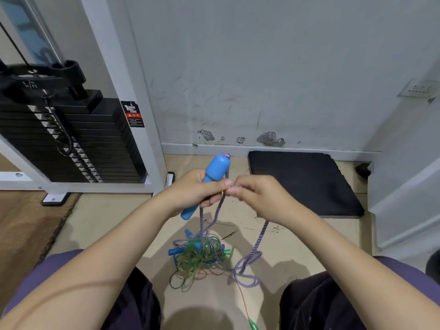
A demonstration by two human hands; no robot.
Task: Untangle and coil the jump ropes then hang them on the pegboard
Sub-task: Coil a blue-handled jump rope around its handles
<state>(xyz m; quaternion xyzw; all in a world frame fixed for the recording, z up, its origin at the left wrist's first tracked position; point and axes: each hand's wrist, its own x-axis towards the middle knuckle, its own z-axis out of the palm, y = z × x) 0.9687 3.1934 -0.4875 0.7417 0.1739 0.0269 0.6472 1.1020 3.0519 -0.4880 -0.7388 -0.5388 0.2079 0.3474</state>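
My left hand (200, 189) grips a blue jump-rope handle (215, 169), tilted with its thick end up and to the right. A purple braided rope (258, 241) leaves the handle's top and hangs to the floor in loops. My right hand (253, 195) pinches this rope right beside my left thumb. Below my hands, a tangled pile of ropes (201, 256) lies on the floor, made of thin green, blue and orange cords with several blue handles. An orange cord runs to a green handle (253, 325) at the bottom edge. No pegboard is in view.
A weight-stack machine (71, 139) with a white frame stands at the left. A black foam mat (302, 182) lies on the floor against the wall at the right. My knees (333, 303) frame the rope pile on both sides.
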